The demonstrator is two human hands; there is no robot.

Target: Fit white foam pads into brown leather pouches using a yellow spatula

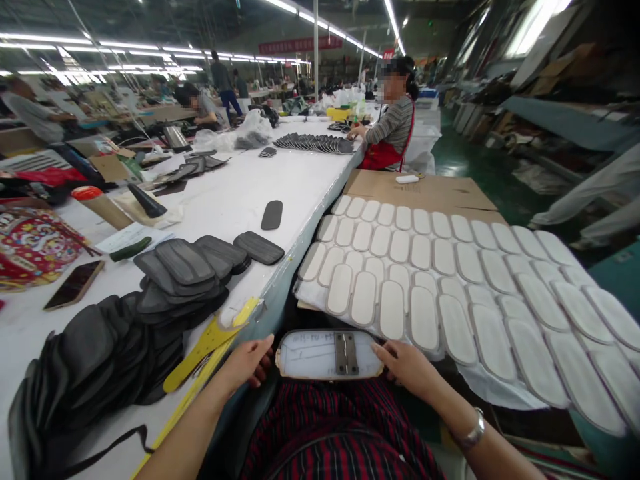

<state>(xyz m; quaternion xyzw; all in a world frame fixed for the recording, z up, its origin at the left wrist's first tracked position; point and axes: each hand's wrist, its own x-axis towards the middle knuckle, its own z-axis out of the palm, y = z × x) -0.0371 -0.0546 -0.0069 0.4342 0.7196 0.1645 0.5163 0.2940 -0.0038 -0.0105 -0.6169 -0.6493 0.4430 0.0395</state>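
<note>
Apparently, the step in hand is steadying the hinged plate (309, 355), striped cloth (333, 427) beneath it: the right grip (407, 363) pinches its right end; whether the left grip (249, 361), at its left end, touches is unclear. The next move likely calls for support at both ends.

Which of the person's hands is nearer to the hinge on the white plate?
Right. The right hand is at the right end of the plate, close beside the hinge; the left hand is by the opposite end, farther from it.
</note>
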